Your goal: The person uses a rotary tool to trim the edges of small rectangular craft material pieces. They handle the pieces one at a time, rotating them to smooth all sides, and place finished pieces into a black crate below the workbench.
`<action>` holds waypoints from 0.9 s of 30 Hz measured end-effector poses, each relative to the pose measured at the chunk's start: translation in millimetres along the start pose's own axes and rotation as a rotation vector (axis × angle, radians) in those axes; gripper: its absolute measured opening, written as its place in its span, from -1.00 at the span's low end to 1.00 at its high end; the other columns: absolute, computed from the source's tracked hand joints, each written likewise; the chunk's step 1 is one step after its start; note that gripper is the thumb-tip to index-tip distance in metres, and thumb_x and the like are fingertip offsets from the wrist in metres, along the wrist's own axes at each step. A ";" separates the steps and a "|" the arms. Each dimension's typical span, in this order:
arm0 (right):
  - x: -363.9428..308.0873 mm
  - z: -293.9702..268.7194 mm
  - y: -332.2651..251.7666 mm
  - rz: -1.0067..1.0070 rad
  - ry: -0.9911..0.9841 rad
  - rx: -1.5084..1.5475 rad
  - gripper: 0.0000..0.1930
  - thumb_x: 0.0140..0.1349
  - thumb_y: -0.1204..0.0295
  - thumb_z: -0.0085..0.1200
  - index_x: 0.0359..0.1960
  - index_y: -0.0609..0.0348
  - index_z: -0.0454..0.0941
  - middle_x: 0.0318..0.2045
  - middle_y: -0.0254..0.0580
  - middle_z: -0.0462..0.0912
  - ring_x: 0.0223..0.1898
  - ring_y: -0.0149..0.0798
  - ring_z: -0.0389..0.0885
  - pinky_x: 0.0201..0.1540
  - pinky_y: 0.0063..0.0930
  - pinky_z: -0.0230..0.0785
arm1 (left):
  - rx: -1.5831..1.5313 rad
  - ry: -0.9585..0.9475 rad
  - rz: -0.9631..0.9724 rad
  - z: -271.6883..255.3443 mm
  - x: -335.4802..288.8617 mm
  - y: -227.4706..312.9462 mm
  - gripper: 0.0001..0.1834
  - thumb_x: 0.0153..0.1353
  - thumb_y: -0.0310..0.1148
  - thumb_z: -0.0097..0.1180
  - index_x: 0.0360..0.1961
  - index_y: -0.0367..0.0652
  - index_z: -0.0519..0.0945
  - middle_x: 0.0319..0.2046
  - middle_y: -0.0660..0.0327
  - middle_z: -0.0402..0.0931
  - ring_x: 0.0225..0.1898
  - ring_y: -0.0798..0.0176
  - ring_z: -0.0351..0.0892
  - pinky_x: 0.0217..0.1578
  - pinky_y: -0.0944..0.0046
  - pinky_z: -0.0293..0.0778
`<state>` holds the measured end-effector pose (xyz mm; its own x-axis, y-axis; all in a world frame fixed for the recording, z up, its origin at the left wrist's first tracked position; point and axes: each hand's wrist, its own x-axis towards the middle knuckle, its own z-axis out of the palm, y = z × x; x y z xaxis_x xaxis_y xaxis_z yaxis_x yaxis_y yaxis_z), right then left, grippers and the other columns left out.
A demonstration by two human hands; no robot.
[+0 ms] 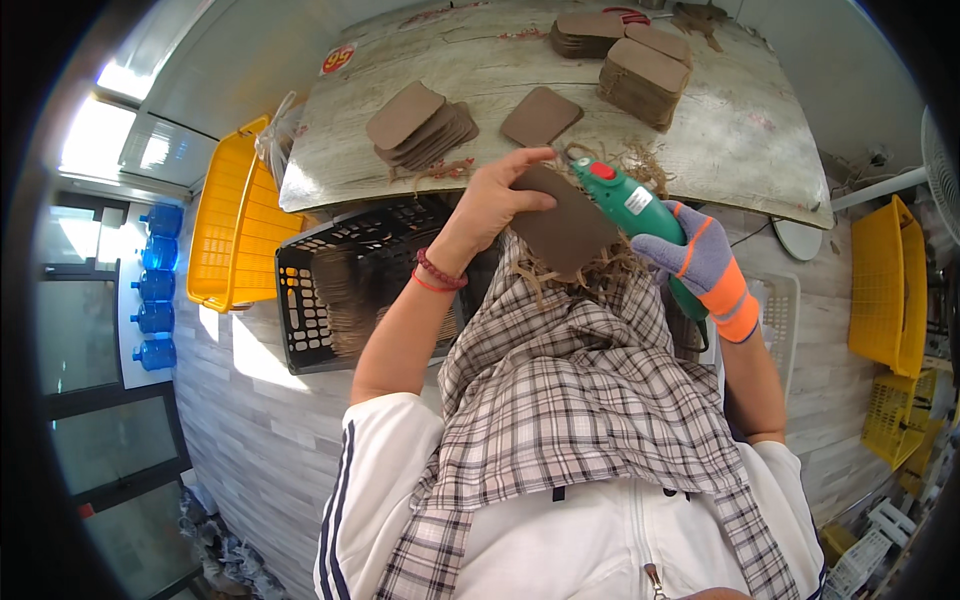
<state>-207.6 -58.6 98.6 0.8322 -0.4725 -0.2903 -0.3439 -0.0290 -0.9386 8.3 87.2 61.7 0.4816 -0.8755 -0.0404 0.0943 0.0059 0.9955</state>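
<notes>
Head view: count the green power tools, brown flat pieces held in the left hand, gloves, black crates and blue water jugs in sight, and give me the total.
Green power tool: 1
Brown flat piece in the left hand: 1
Purple-and-orange glove: 1
Black crate: 1
Blue water jugs: 5
Total: 9
</notes>
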 end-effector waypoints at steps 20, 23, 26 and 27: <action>-12.1 0.9 13.9 0.028 0.050 0.061 -0.59 0.08 0.39 0.27 -0.08 0.33 0.44 -0.56 -0.34 0.53 -0.62 -0.56 0.46 -0.58 -0.66 0.36 | -0.336 0.272 0.106 -14.1 -9.6 -22.2 -0.79 0.08 -0.68 0.14 -0.23 -0.28 0.52 -0.35 0.22 0.59 -0.35 0.39 0.57 -0.27 0.43 0.52; -12.2 0.6 13.9 0.030 0.076 0.032 -0.58 0.09 0.36 0.27 -0.08 0.33 0.44 -0.55 -0.33 0.54 -0.61 -0.55 0.46 -0.58 -0.66 0.35 | -0.205 0.239 0.025 -31.4 1.4 -22.9 -0.79 0.08 -0.66 0.15 -0.24 -0.25 0.54 -0.36 0.26 0.58 -0.35 0.40 0.55 -0.27 0.42 0.49; -10.9 -6.9 27.5 0.030 0.143 -0.015 -0.59 0.10 0.36 0.26 -0.09 0.33 0.44 -0.54 -0.30 0.56 -0.64 -0.53 0.47 -0.59 -0.64 0.36 | -0.214 0.611 0.250 -97.2 25.6 2.5 -0.77 0.12 -0.62 0.10 -0.16 -0.30 0.50 -0.27 0.20 0.56 -0.29 0.32 0.52 -0.23 0.33 0.48; -10.1 -7.9 30.4 0.039 0.140 -0.003 -0.60 0.10 0.36 0.25 -0.10 0.33 0.44 -0.54 -0.30 0.55 -0.64 -0.52 0.48 -0.59 -0.64 0.37 | -0.191 0.674 0.284 -141.3 34.2 -1.3 -0.74 0.13 -0.62 0.08 -0.12 -0.32 0.47 -0.25 0.15 0.55 -0.28 0.27 0.52 -0.18 0.31 0.47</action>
<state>-229.9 -61.7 74.5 0.7494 -0.5915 -0.2977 -0.3766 -0.0109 -0.9263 147.8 125.5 46.9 0.9327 -0.3433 0.1108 0.0070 0.3244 0.9459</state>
